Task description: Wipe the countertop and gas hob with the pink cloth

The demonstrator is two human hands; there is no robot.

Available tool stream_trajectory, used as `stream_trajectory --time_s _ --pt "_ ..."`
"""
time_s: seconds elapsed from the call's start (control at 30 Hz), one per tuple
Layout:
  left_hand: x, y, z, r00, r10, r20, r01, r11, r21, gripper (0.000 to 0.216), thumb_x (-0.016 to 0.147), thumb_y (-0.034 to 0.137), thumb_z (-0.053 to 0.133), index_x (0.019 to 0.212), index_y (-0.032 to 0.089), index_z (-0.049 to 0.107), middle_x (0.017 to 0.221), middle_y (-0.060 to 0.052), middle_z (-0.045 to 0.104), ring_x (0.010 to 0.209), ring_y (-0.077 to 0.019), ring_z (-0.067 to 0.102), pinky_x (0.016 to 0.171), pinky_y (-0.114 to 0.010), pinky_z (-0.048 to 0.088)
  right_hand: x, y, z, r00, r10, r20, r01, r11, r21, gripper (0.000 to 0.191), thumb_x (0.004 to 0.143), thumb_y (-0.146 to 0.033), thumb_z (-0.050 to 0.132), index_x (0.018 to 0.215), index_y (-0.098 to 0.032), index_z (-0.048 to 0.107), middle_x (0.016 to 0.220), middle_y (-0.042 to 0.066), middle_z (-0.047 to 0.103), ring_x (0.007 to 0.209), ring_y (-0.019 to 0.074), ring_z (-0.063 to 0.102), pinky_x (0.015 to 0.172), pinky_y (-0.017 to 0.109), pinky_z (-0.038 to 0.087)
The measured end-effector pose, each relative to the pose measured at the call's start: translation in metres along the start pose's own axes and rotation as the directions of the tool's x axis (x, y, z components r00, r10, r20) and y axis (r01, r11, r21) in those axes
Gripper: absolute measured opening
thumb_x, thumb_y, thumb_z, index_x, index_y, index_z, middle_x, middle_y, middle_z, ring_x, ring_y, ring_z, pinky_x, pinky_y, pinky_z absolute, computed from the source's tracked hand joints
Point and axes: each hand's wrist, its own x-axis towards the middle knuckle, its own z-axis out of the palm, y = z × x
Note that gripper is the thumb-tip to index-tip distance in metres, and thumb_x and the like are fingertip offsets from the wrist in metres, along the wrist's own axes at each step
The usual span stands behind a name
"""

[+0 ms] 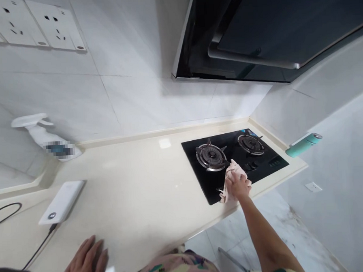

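Observation:
My right hand (239,185) presses a pink cloth (236,169) down on the front part of the black gas stove (207,188), its fingers bent over the fabric. One edge of the cloth hangs toward the counter's front. The cloth lies just in front of the left burner (212,155), close to the control knobs (251,166). Resting flat on the pale counter (141,186) at the lower left is my left hand (85,263), fingers stretched out and holding nothing.
A white spray bottle (60,148) leans in the back left corner. Nearer lies a white power bank (62,202) with a black cable (38,251). At the counter's right end is a green flask (303,145). A dark range hood (255,34) overhangs the stove.

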Motion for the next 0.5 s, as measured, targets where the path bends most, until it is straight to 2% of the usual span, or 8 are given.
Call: stream_trajectory --time_s 0.1,0.17,0.23,0.3,0.4,0.5 --pt "0.001 0.005 -0.006 0.997 -0.054 0.053 0.052 0.998 0.024 0.046 0.101 0.05 0.038 0.127 0.023 0.065 0.147 -0.017 0.064 0.141 -0.036 0.056 0.102 -0.054 0.053 -0.035 -0.031 0.015 0.998 -0.042 0.05 0.044 0.999 -0.031 0.053 0.101 -0.049 0.046 0.144 -0.023 0.061 0.141 0.022 0.049 0.128 0.041 0.046 0.102 0.064 0.036" --pt "0.002 0.007 -0.009 0.993 -0.088 0.083 0.085 0.996 0.036 0.048 0.101 0.05 0.038 0.127 0.022 0.066 0.149 -0.017 0.062 0.143 -0.0349 0.055 0.105 -0.053 0.051 -0.07 -0.055 0.018 0.984 -0.152 0.093 0.155 0.988 -0.019 0.046 0.101 -0.042 0.048 0.141 -0.026 0.064 0.141 0.019 0.049 0.126 0.0389 0.046 0.106 0.06 0.034" --pt "0.003 0.008 -0.011 0.99 -0.104 0.099 0.101 0.994 0.034 0.05 0.101 0.051 0.037 0.128 0.021 0.066 0.15 -0.016 0.061 0.144 -0.035 0.054 0.107 -0.053 0.05 -0.11 -0.082 0.018 0.937 -0.312 0.155 0.312 0.95 0.026 0.042 0.1 -0.037 0.052 0.139 -0.031 0.066 0.143 0.014 0.05 0.123 0.0356 0.047 0.106 0.054 0.034" --pt "0.005 0.01 -0.012 0.987 -0.113 0.119 0.11 0.993 0.03 0.052 0.101 0.052 0.035 0.128 0.021 0.066 0.151 -0.017 0.06 0.144 -0.0365 0.052 0.108 -0.056 0.049 -0.152 -0.107 0.021 0.859 -0.466 0.214 0.457 0.885 0.092 0.042 0.096 -0.035 0.06 0.137 -0.036 0.066 0.143 0.009 0.052 0.12 0.0322 0.048 0.104 0.049 0.036" --pt "0.008 0.013 -0.015 0.983 -0.123 0.139 0.121 0.992 0.022 0.052 0.102 0.053 0.035 0.129 0.02 0.065 0.152 -0.018 0.058 0.144 -0.0382 0.051 0.108 -0.06 0.048 -0.209 -0.135 0.031 0.703 -0.662 0.261 0.623 0.749 0.224 0.047 0.09 -0.036 0.069 0.137 -0.04 0.065 0.141 0.006 0.053 0.118 0.0301 0.048 0.1 0.045 0.04" --pt "0.011 0.016 -0.018 0.982 -0.122 0.142 0.123 0.992 0.004 0.05 0.101 0.052 0.036 0.13 0.022 0.063 0.153 -0.017 0.057 0.145 -0.0367 0.051 0.11 -0.059 0.047 -0.244 -0.134 0.042 0.512 -0.819 0.259 0.747 0.574 0.336 0.05 0.087 -0.036 0.073 0.136 -0.041 0.065 0.14 0.006 0.054 0.118 0.0294 0.048 0.101 0.046 0.041"
